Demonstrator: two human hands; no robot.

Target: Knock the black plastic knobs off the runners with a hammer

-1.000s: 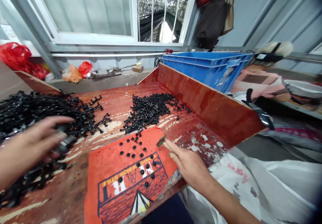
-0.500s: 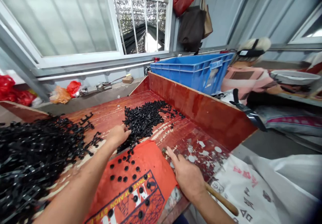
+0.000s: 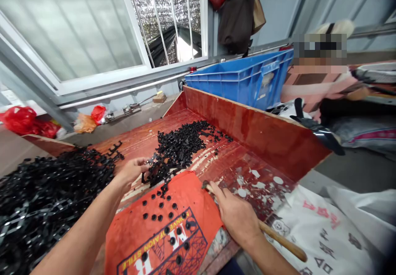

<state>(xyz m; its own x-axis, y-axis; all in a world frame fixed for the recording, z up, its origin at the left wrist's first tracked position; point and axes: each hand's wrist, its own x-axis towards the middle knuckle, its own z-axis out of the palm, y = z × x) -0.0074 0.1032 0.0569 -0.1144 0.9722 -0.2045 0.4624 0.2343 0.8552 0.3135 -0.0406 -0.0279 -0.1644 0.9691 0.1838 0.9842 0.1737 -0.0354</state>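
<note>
My left hand [image 3: 135,172] is at the near left edge of a pile of small black plastic parts [image 3: 182,141]. Its fingertips are closed on a black plastic piece [image 3: 144,178], partly hidden against the pile. My right hand [image 3: 238,215] is wrapped round a tool with a wooden handle [image 3: 286,242]; the handle sticks out behind the wrist, and a small dark tip [image 3: 205,184] shows ahead of the fingers. Between the hands lies an orange printed bag [image 3: 136,221], with several round black pieces [image 3: 161,205] scattered over it.
A large heap of black plastic frames [image 3: 55,196] lies at the left. Beyond the red board wall [image 3: 247,116] stands a blue crate [image 3: 235,85]. White printed sacks [image 3: 303,221] lie at the right. A co-worker in pink [image 3: 321,85] is farther back.
My left hand has shifted left and slightly back from the pile, its fingers now more extended. My right hand keeps hold of the tool. The view has turned slightly.
</note>
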